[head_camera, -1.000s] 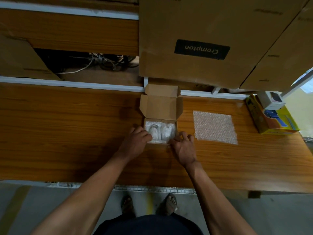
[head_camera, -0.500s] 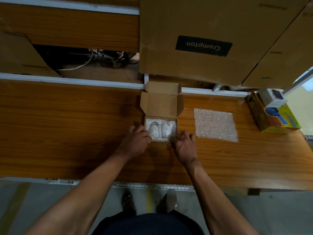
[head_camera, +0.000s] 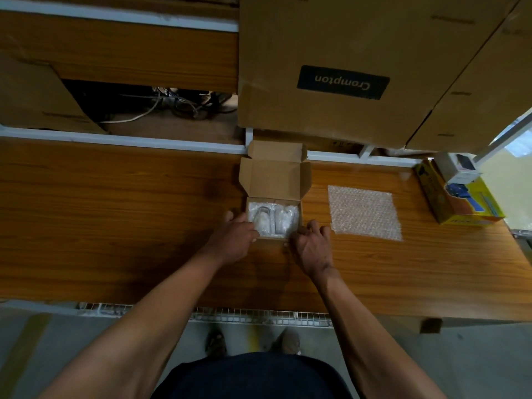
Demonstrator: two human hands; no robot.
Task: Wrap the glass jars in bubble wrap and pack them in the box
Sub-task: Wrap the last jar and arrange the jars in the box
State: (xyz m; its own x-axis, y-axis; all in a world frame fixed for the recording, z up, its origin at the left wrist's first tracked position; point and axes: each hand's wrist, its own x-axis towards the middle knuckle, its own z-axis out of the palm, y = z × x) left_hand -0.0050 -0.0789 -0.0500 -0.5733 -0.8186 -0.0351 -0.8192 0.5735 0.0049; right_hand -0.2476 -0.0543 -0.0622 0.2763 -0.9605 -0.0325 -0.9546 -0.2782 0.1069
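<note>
A small cardboard box (head_camera: 275, 180) stands open on the wooden table, its lid flap tilted back. Inside lie two jars wrapped in bubble wrap (head_camera: 273, 218), side by side. My left hand (head_camera: 234, 240) rests against the box's near left corner, fingers curled at its edge. My right hand (head_camera: 311, 246) touches the near right corner with fingers slightly spread. A flat square sheet of bubble wrap (head_camera: 364, 213) lies on the table to the right of the box.
A yellow carton with a blue tape dispenser picture (head_camera: 460, 200) sits at the far right, a small white box (head_camera: 457, 168) on top. Large brown cartons (head_camera: 342, 67) stand behind the table. Cables (head_camera: 172, 106) lie in a gap at the back.
Both hands stay at the box's near corners; they have barely shifted. The view has tilted slightly.
</note>
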